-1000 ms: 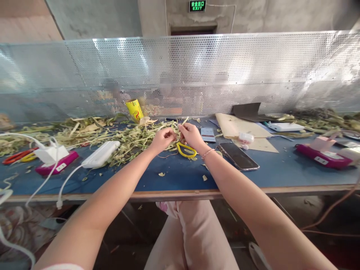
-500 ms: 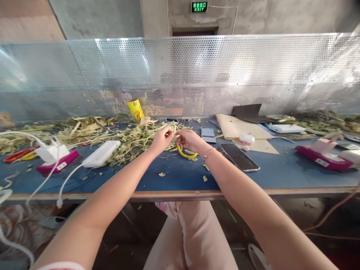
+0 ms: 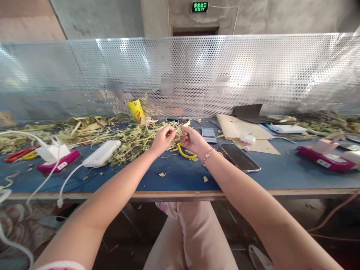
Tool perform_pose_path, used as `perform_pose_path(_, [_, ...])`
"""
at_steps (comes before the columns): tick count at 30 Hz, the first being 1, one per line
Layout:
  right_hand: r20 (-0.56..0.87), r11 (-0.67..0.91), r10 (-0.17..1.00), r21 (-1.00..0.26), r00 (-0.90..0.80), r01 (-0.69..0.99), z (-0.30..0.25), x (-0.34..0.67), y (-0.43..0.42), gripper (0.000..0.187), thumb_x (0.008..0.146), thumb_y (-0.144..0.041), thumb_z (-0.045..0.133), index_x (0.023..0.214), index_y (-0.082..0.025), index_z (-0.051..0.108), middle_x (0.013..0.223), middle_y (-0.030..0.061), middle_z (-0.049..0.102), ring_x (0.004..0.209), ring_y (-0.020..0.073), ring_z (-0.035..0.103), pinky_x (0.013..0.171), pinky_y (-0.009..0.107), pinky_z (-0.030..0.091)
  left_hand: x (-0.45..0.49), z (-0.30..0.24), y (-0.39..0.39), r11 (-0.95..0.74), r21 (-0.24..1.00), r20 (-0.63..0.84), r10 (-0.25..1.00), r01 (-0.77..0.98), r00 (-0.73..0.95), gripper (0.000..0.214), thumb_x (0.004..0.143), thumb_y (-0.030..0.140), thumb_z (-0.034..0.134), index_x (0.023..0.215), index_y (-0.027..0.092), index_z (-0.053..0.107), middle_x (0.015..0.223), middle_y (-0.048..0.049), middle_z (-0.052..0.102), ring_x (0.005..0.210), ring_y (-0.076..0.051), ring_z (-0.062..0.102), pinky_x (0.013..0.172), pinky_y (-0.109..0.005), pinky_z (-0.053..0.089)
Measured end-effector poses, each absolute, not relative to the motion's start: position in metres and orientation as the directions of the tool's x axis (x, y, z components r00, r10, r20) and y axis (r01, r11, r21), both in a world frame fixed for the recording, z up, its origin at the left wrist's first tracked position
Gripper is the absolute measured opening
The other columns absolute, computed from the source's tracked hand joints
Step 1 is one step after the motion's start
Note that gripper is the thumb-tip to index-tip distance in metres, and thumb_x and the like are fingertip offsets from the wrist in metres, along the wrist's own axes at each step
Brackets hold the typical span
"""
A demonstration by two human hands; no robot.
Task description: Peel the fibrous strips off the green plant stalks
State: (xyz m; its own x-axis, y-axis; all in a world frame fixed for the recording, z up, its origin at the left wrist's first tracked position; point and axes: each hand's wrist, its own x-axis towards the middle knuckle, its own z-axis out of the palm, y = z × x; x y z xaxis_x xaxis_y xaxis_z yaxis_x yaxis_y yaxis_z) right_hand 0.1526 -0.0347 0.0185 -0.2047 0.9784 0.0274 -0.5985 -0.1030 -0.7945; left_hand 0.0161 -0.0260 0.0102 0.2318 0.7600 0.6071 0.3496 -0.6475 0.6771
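Right hand (image 3: 194, 140) with pale sprig (image 3: 186, 123), tip obliquely away, rightward

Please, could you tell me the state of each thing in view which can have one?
Left hand: fingers bent; grip unclear
Right hand: pinching a pale green piece
Plant heap: loose, spread out
Yellow loop: lying, partly hidden
Yellow tube: tilted, top end open
Phone: lying flat, screen dark
Left purple power strip: one visible socket unused
Exit sign: lit
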Motion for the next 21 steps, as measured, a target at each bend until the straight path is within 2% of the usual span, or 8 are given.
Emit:
perform_pose_path(5, [0.059, 0.028, 0.998, -0.800, -0.032, -0.599, 0.0191, 0.1459, -0.0370, 0.021, 0.077, -0.020, 0.059, 0.063, -0.017, 0.043, 0.052, -0.0075, 0.047, 0.041, 0.0005, 0.041, 0.044, 0.013, 0.038, 0.0171, 0.0102, -0.0222, -0.554, 0.804, 0.541, 0.833, 0.218, 0.120, 0.020, 0.077, 0.034, 0.052, 0.067, 0.019, 0.042, 0.059, 0.0021, 0.054, 0.061, -0.013, 0.058, 0.066, -0.029, 0.048])
perform_pose_path(15, [0.095, 0.066, 0.995, -0.800, -0.017, -0.596, 0.0165, 0.1452, -0.0327, 0.019, 0.076, -0.022, 0.060, 0.063, -0.017, 0.047, 0.054, -0.0048, 0.051, 0.045, 0.0029, 0.046, 0.048, 0.015, 0.042, 0.0192, 0.0108, -0.0213, -0.519, 0.842, 0.514, 0.855, 0.146, 0.072, 0.016, 0.080, 0.029, 0.050, 0.069, 0.019, 0.042, 0.060, 0.0026, 0.053, 0.059, -0.013, 0.057, 0.066, -0.031, 0.048])
perform_pose_path(21, [0.339, 0.333, 0.940, -0.872, 0.050, -0.358, 0.0172, 0.1429, -0.0358, 0.011, 0.074, -0.022, 0.056, 0.068, -0.018, 0.048, 0.057, -0.0057, 0.051, 0.051, 0.0043, 0.048, 0.053, 0.017, 0.043, 0.0161, 0.0106, -0.0237, -0.556, 0.785, 0.549, 0.829, 0.272, 0.109, 0.018, 0.080, 0.031, 0.050, 0.068, 0.019, 0.043, 0.056, 0.0029, 0.053, 0.056, -0.012, 0.054, 0.059, -0.026, 0.044])
